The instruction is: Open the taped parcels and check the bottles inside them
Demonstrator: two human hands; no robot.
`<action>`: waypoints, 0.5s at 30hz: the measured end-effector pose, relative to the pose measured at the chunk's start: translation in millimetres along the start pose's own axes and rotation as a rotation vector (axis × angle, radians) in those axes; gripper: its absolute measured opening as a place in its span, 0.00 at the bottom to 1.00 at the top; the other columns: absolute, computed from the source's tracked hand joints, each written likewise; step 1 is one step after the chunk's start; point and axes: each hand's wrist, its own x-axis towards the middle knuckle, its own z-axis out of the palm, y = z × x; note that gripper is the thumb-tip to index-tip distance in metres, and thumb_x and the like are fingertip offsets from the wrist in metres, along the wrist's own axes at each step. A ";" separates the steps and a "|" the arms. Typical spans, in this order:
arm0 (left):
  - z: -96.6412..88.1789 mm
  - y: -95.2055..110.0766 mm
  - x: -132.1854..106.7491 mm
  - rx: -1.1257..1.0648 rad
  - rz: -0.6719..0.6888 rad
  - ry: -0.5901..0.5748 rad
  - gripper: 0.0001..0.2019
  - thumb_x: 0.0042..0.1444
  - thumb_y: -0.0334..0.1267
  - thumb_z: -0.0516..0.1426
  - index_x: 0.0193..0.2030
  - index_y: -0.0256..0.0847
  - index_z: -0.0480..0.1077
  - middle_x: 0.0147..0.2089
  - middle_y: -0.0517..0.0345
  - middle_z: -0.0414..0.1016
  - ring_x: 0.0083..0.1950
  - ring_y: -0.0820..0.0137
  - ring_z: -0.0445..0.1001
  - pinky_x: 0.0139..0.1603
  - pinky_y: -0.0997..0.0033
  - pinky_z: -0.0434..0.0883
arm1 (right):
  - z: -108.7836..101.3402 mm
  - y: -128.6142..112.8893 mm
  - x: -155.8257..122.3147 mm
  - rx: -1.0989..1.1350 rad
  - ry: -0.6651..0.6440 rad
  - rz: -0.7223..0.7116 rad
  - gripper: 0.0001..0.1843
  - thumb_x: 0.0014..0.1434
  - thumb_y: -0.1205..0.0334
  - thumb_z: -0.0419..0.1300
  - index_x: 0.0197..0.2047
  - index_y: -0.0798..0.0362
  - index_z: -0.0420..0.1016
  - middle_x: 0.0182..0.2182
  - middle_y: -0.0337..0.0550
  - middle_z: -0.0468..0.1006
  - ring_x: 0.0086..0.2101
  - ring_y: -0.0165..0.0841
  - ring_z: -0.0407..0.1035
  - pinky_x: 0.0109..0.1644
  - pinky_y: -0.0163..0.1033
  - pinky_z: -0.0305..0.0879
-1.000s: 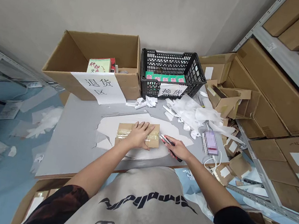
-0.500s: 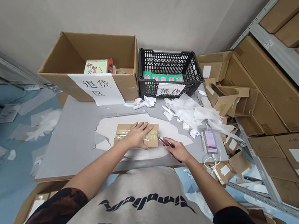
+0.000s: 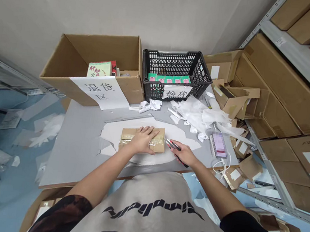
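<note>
My left hand [image 3: 143, 140] lies flat on a small parcel wrapped in brown paper and clear tape [image 3: 158, 145], pressing it down with the fingers spread. The parcel sits on a torn white sheet [image 3: 114, 135] on a grey board table [image 3: 76, 155]. My right hand [image 3: 182, 153] grips dark-handled scissors [image 3: 174, 146]. Their metal blades point left, with the tips just off the parcel's right end. A small gap shows between the tips and the parcel.
A cardboard box [image 3: 80, 56] with a paper sign and a black plastic crate [image 3: 175, 64] of green packs stand behind the table. Crumpled white wrapping [image 3: 191, 115] lies to the right, beside a pixelated item [image 3: 219, 144] with a white cable. Cartons fill the shelves at right.
The scissors have shifted slightly, their tips a little higher and nearer the parcel. My left hand remains on the parcel. The whole view has drifted a little.
</note>
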 end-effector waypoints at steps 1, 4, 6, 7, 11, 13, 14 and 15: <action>0.2 0.0 -0.2 0.002 0.001 0.000 0.62 0.32 0.64 0.68 0.73 0.45 0.48 0.72 0.40 0.52 0.69 0.43 0.54 0.68 0.45 0.49 | 1.5 -1.1 -0.6 -0.013 -0.007 -0.003 0.29 0.62 0.56 0.59 0.67 0.41 0.63 0.21 0.32 0.72 0.17 0.25 0.64 0.22 0.31 0.62; 1.2 -0.7 -0.4 0.006 -0.003 0.002 0.62 0.32 0.65 0.68 0.72 0.45 0.49 0.72 0.41 0.52 0.69 0.43 0.53 0.68 0.45 0.48 | 5.6 -5.1 -4.3 -0.082 -0.025 -0.019 0.29 0.62 0.56 0.59 0.66 0.41 0.64 0.20 0.32 0.72 0.17 0.25 0.64 0.23 0.31 0.62; 2.3 -1.6 -0.1 0.006 -0.004 0.008 0.62 0.32 0.65 0.67 0.73 0.45 0.49 0.72 0.41 0.52 0.69 0.43 0.53 0.68 0.45 0.48 | 7.2 -7.4 -7.0 -0.129 -0.021 -0.023 0.28 0.62 0.57 0.59 0.65 0.41 0.65 0.21 0.32 0.72 0.17 0.25 0.63 0.23 0.31 0.62; 2.8 -2.0 0.2 0.005 -0.004 0.011 0.62 0.32 0.65 0.67 0.73 0.45 0.48 0.72 0.41 0.52 0.69 0.43 0.53 0.68 0.45 0.48 | 7.4 -8.0 -8.3 -0.144 -0.014 -0.022 0.28 0.62 0.57 0.59 0.65 0.41 0.66 0.21 0.32 0.72 0.17 0.25 0.63 0.23 0.31 0.62; 2.8 -2.6 0.9 0.001 -0.001 0.014 0.62 0.31 0.65 0.68 0.73 0.45 0.48 0.72 0.41 0.52 0.69 0.43 0.53 0.68 0.45 0.47 | 5.6 -7.0 -11.3 -0.122 0.016 0.005 0.27 0.62 0.57 0.59 0.65 0.42 0.66 0.22 0.33 0.73 0.17 0.24 0.63 0.23 0.31 0.62; 1.3 -2.1 0.6 -0.001 -0.001 0.013 0.62 0.31 0.65 0.68 0.72 0.45 0.49 0.72 0.41 0.52 0.69 0.44 0.53 0.68 0.45 0.47 | 4.2 -5.1 -11.7 -0.090 0.023 0.021 0.28 0.62 0.57 0.59 0.65 0.42 0.66 0.21 0.32 0.72 0.17 0.24 0.63 0.23 0.30 0.62; 0.4 -1.8 0.3 -0.004 0.000 0.012 0.62 0.32 0.64 0.68 0.72 0.45 0.49 0.72 0.41 0.52 0.69 0.44 0.53 0.68 0.45 0.47 | 3.7 -4.3 -11.7 -0.078 0.023 0.024 0.27 0.62 0.57 0.59 0.65 0.42 0.66 0.21 0.32 0.72 0.17 0.24 0.63 0.23 0.30 0.62; -0.5 -1.5 0.0 -0.006 0.002 0.011 0.62 0.32 0.64 0.68 0.72 0.45 0.49 0.72 0.40 0.52 0.69 0.44 0.53 0.68 0.45 0.47 | 3.2 -3.5 -11.6 -0.068 0.023 0.025 0.27 0.62 0.57 0.59 0.64 0.41 0.66 0.21 0.32 0.71 0.17 0.24 0.63 0.22 0.31 0.62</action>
